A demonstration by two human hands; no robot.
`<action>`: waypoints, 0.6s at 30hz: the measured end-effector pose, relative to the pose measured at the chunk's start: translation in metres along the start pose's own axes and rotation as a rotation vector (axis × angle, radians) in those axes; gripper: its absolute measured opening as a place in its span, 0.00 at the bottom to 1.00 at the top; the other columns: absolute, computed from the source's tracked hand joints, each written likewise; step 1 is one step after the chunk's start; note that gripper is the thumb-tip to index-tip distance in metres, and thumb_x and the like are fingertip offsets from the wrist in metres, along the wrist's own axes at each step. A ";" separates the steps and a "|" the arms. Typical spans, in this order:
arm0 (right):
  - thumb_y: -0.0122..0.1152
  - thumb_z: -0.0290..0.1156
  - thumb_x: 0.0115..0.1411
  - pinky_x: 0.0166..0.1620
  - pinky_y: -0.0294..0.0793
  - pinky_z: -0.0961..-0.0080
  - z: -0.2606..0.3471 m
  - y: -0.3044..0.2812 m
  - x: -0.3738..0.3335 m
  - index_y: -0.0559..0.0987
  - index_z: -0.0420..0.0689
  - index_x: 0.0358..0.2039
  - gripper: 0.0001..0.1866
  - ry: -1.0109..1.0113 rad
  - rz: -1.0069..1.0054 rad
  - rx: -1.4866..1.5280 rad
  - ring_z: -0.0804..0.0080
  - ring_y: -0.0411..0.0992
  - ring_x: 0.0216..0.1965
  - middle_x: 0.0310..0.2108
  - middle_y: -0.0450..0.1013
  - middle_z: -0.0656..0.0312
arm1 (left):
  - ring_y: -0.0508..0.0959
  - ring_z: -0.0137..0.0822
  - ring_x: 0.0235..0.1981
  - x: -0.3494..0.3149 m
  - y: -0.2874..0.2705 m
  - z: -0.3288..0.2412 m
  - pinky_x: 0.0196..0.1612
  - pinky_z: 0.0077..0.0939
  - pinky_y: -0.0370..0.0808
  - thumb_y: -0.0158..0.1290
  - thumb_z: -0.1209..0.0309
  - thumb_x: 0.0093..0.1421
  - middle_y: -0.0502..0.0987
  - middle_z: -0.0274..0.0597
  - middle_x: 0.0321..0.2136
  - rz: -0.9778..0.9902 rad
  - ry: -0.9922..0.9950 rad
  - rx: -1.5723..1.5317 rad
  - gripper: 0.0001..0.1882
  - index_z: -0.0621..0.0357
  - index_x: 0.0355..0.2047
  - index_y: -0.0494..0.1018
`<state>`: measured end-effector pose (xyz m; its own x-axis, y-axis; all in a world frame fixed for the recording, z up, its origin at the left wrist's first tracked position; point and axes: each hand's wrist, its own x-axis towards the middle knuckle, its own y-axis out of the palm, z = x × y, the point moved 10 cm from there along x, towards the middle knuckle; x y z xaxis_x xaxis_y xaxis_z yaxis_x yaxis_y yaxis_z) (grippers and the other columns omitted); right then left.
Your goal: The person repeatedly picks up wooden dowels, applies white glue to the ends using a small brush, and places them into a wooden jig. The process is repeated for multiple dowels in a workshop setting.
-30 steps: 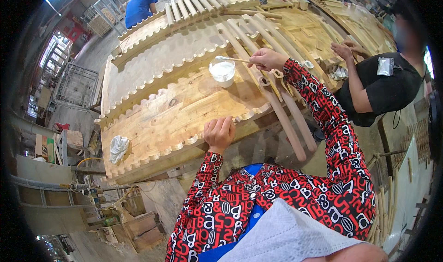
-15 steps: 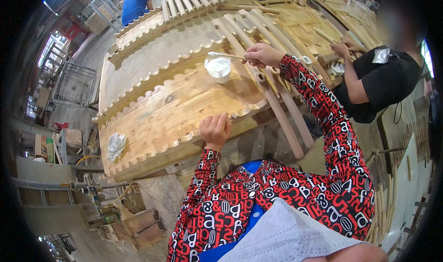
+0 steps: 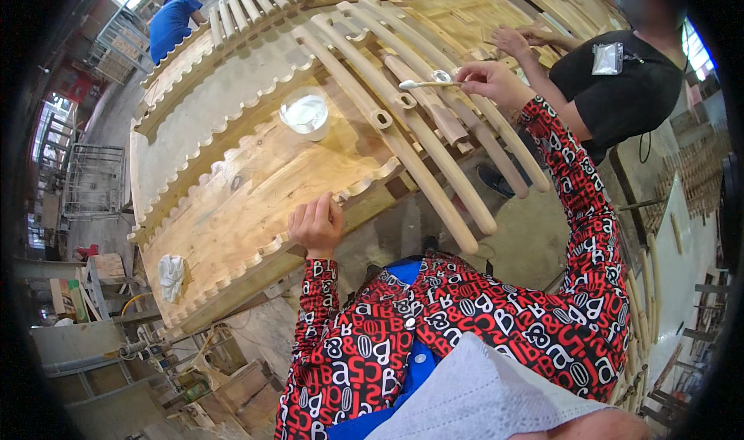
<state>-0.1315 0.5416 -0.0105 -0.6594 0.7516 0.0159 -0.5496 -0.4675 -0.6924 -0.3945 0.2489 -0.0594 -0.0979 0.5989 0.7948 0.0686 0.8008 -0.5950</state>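
My right hand (image 3: 496, 82) pinches a thin wooden stick (image 3: 440, 84) whose tip is coated in white paste. That tip hovers above several long pale wooden bars (image 3: 434, 157), near a hole in one of them; whether it touches wood I cannot tell. A clear plastic cup (image 3: 304, 117) of white paste stands on the workbench (image 3: 256, 180), left of the bars. My left hand (image 3: 316, 224) is curled over the scalloped wooden strip (image 3: 363, 186) along the bench's near edge, its fingertips partly hidden.
A crumpled white cloth (image 3: 171, 277) lies at the bench's left end. Shorter wooden rods (image 3: 252, 6) rest on the far scalloped rail. Close on the right, a person in black (image 3: 620, 83) works with both hands near the bars. Another person in blue (image 3: 174, 27) is at the far left.
My right hand has carried the stick away from above the cup, rightward over the bars. The whole view has shifted, and my left hand stays on the edge strip.
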 end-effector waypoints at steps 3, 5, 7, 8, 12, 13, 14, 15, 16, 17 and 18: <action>0.59 0.26 0.57 0.38 0.72 0.76 0.011 0.005 -0.002 0.79 0.44 0.39 0.09 -0.225 -0.063 -0.015 0.75 0.72 0.31 0.28 0.75 0.61 | 0.75 0.35 0.25 0.004 0.000 0.002 0.30 0.30 0.68 0.56 0.71 0.50 0.78 0.32 0.24 0.011 -0.003 0.001 0.06 0.48 0.30 0.79; 0.59 0.25 0.55 0.41 0.73 0.72 0.018 0.009 -0.004 0.79 0.46 0.40 0.11 -0.335 -0.111 -0.204 0.64 0.74 0.36 0.32 0.74 0.56 | 0.75 0.35 0.24 0.007 -0.002 0.002 0.29 0.30 0.67 0.56 0.71 0.50 0.78 0.32 0.23 0.015 0.002 0.006 0.06 0.48 0.30 0.79; 0.59 0.25 0.55 0.41 0.72 0.70 0.012 0.009 -0.003 0.80 0.47 0.40 0.11 -0.284 -0.144 -0.264 0.62 0.73 0.36 0.33 0.73 0.57 | 0.75 0.35 0.24 0.009 -0.003 0.003 0.29 0.30 0.67 0.56 0.72 0.50 0.77 0.32 0.23 0.020 -0.006 0.021 0.06 0.49 0.29 0.79; 0.58 0.25 0.55 0.41 0.72 0.70 0.004 0.009 -0.001 0.80 0.48 0.40 0.11 -0.191 -0.154 -0.315 0.61 0.73 0.37 0.34 0.72 0.57 | 0.75 0.35 0.24 0.011 -0.006 0.002 0.28 0.30 0.67 0.56 0.72 0.50 0.77 0.32 0.22 0.005 0.007 0.020 0.06 0.49 0.29 0.79; 0.58 0.24 0.56 0.40 0.72 0.68 0.021 0.011 -0.010 0.81 0.49 0.40 0.12 -0.375 -0.194 -0.204 0.60 0.72 0.36 0.33 0.71 0.57 | 0.74 0.35 0.23 0.012 -0.006 0.006 0.28 0.30 0.67 0.56 0.73 0.50 0.77 0.33 0.22 0.000 -0.033 -0.007 0.06 0.50 0.29 0.79; 0.58 0.23 0.56 0.40 0.72 0.68 0.023 0.012 -0.011 0.81 0.50 0.40 0.12 -0.385 -0.209 -0.245 0.59 0.72 0.36 0.32 0.70 0.57 | 0.74 0.35 0.23 0.012 -0.005 0.008 0.28 0.30 0.66 0.56 0.73 0.50 0.77 0.33 0.22 0.009 -0.046 -0.007 0.05 0.51 0.29 0.78; 0.58 0.23 0.56 0.40 0.72 0.68 0.025 0.013 -0.013 0.81 0.50 0.40 0.12 -0.396 -0.226 -0.277 0.59 0.71 0.36 0.32 0.70 0.57 | 0.74 0.36 0.23 0.012 -0.005 0.008 0.28 0.31 0.66 0.55 0.73 0.51 0.77 0.33 0.22 0.006 -0.051 -0.017 0.05 0.51 0.29 0.78; 0.58 0.23 0.56 0.39 0.72 0.68 0.025 0.015 -0.014 0.81 0.50 0.40 0.12 -0.394 -0.215 -0.252 0.59 0.71 0.36 0.32 0.70 0.57 | 0.74 0.36 0.23 0.012 -0.004 0.010 0.28 0.31 0.66 0.55 0.73 0.51 0.77 0.33 0.21 0.019 -0.067 -0.007 0.05 0.51 0.29 0.78; 0.58 0.24 0.56 0.39 0.72 0.68 0.026 0.016 -0.014 0.81 0.50 0.40 0.11 -0.394 -0.205 -0.217 0.59 0.71 0.36 0.32 0.70 0.58 | 0.74 0.36 0.23 0.012 -0.004 0.011 0.28 0.31 0.66 0.55 0.73 0.51 0.77 0.33 0.21 0.021 -0.074 -0.006 0.05 0.51 0.29 0.78; 0.59 0.24 0.56 0.39 0.72 0.68 0.019 0.020 -0.012 0.81 0.50 0.40 0.11 -0.316 -0.168 -0.209 0.59 0.71 0.36 0.32 0.69 0.58 | 0.74 0.36 0.23 0.013 -0.004 0.011 0.28 0.31 0.66 0.55 0.73 0.51 0.77 0.33 0.21 0.018 -0.082 -0.006 0.05 0.51 0.29 0.79; 0.59 0.24 0.56 0.39 0.72 0.68 0.027 0.018 -0.015 0.81 0.50 0.39 0.11 -0.389 -0.207 -0.203 0.60 0.71 0.36 0.32 0.70 0.58 | 0.74 0.36 0.23 0.013 -0.004 0.012 0.28 0.31 0.66 0.55 0.73 0.51 0.77 0.33 0.21 0.018 -0.092 -0.010 0.05 0.51 0.29 0.79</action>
<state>-0.1452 0.5089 -0.0039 -0.7113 0.5713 0.4095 -0.6033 -0.1972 -0.7727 -0.4080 0.2534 -0.0479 -0.1873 0.6106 0.7695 0.0806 0.7902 -0.6075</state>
